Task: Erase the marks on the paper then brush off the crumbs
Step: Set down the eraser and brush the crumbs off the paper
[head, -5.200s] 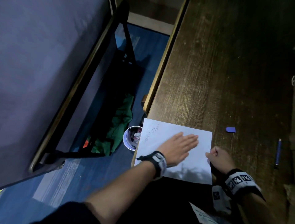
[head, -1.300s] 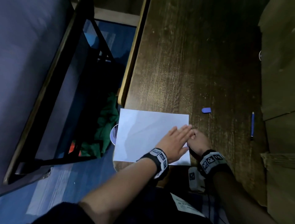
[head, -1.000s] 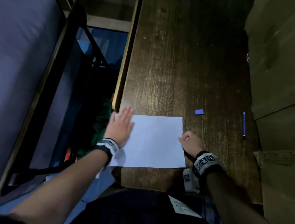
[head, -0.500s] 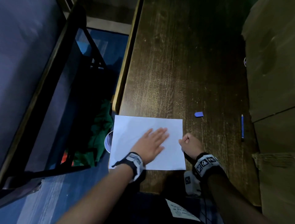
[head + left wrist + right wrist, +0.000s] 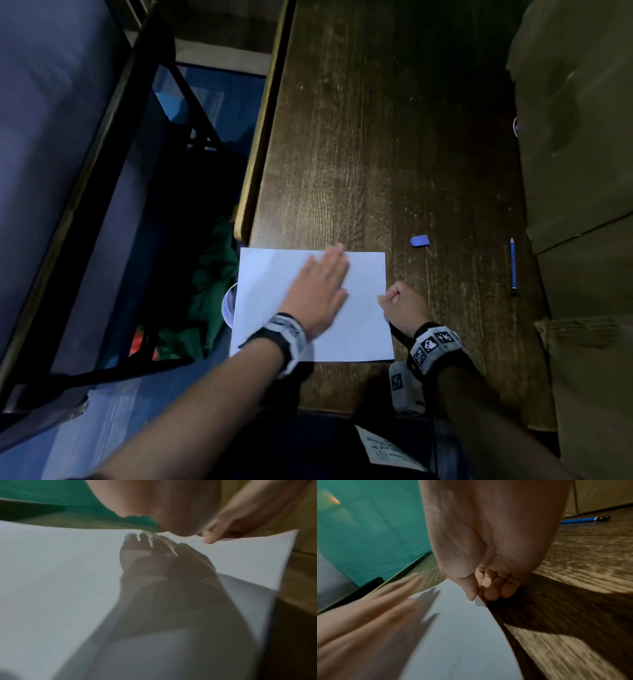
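A white sheet of paper [image 5: 363, 329] lies at the near left corner of the dark wooden table [image 5: 376, 154], its left edge hanging past the table side. My left hand [image 5: 318, 291] lies flat on the sheet with straight fingers reaching its far edge, blurred by motion. My right hand [image 5: 399, 303] pinches the sheet's right edge between thumb and curled fingers [image 5: 489, 592]. The paper [image 5: 462, 635] looks blank, with no marks showing. A small blue eraser [image 5: 419, 241] sits on the table beyond the paper's right corner.
A blue pencil [image 5: 512, 265] lies to the right, near cardboard boxes [image 5: 579, 171] along the table's right side. Left of the table, on the floor, are a white cup [image 5: 228, 305], green cloth [image 5: 209, 284] and a dark metal frame [image 5: 137, 137].
My left hand swept from the paper's far left corner back over the middle and now reaches toward the far edge. The right hand has kept pinching the right edge.
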